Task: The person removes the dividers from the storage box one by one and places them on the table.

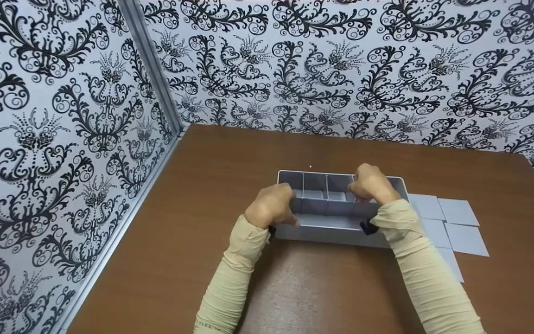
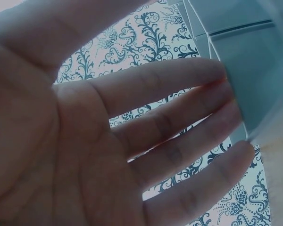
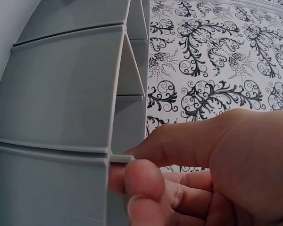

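Note:
A long grey organizer box (image 1: 327, 235) sits on the table, split lengthwise by a partition (image 3: 61, 89). Thin cross dividers stand in its far row. At the far right, my right hand (image 1: 372, 183) pinches a thin grey divider (image 3: 121, 159) between thumb and fingers, its edge right at a slot in the long partition; most of this divider is hidden by the fingers. My left hand (image 1: 270, 204) is over the box's left end. In the left wrist view its fingers (image 2: 165, 120) are extended and spread, with the fingertips against the grey box wall (image 2: 254, 66).
Several flat grey panels (image 1: 459, 212) lie on the brown table (image 1: 193, 222) to the right of the box, some beneath my right forearm. Patterned walls (image 1: 322, 69) stand behind and at the left. A dark wrist strap (image 1: 368, 227) shows at my right wrist.

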The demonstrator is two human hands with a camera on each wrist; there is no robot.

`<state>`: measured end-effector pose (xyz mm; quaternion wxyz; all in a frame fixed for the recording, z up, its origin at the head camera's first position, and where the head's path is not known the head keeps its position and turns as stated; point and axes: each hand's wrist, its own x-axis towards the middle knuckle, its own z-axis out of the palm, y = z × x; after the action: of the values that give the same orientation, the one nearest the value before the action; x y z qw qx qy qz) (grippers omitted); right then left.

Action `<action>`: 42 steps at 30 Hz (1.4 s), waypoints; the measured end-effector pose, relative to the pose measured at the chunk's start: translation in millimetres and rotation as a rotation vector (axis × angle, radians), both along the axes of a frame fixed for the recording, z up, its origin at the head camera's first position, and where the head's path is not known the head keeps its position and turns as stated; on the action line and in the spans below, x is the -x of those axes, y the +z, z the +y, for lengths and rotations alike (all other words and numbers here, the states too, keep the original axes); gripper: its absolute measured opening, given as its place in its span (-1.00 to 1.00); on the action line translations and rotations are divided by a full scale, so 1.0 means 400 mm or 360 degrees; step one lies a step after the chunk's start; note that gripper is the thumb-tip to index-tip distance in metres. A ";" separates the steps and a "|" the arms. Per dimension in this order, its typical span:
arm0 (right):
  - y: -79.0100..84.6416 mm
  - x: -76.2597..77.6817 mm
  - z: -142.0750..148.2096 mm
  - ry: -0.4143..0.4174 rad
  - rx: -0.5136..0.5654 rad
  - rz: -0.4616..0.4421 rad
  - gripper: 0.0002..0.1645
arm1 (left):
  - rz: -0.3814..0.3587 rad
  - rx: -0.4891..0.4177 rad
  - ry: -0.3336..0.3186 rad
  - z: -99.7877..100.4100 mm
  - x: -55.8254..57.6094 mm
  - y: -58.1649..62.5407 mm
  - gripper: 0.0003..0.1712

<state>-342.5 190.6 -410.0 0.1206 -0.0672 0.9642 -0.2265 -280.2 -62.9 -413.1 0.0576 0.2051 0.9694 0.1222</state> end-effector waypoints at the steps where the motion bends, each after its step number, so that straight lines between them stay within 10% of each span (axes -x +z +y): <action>1: 0.000 0.000 0.000 -0.0004 0.0003 0.0000 -0.71 | -0.0002 -0.0002 0.0003 0.000 0.000 -0.001 -0.45; 42: 0.008 -0.009 0.003 -0.0119 0.0101 0.0055 -0.72 | -0.0021 0.0008 0.0058 0.003 0.000 0.001 -0.48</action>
<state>-338.8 191.9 -406.8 0.0933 -0.0388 0.9603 -0.2600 -280.0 -61.6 -412.5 0.0622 0.1866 0.9729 0.1219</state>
